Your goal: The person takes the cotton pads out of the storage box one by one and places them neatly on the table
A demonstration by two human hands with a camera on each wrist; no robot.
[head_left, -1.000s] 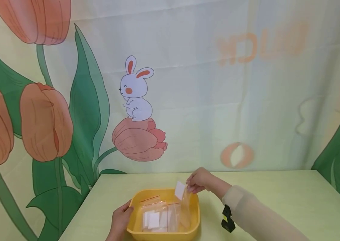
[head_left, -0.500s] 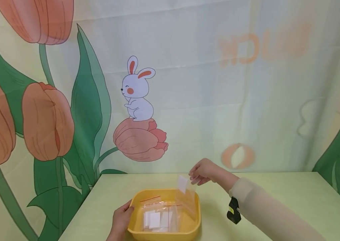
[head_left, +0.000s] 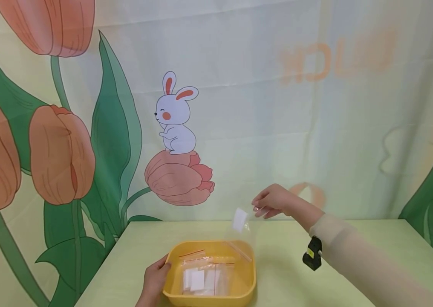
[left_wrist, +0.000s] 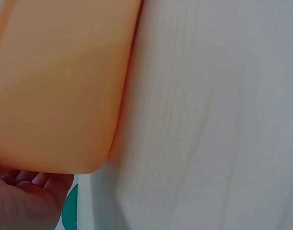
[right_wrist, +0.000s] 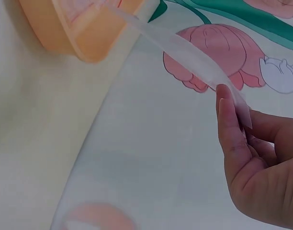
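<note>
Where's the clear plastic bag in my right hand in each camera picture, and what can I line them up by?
Head: just right of centre, low down, the clear plastic bag hangs from the right hand, near the far right corner of the yellow bin.
Left wrist: not in it.
Right wrist: upper middle, slanting from the fingers toward the upper left.
Shared landmark: the bin, bottom centre in head, upper left in both wrist views.

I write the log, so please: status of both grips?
Right grip pinches clear bag, lower end at yellow bin. Left grip holds bin's side. Nothing visibly blocking bag.
</note>
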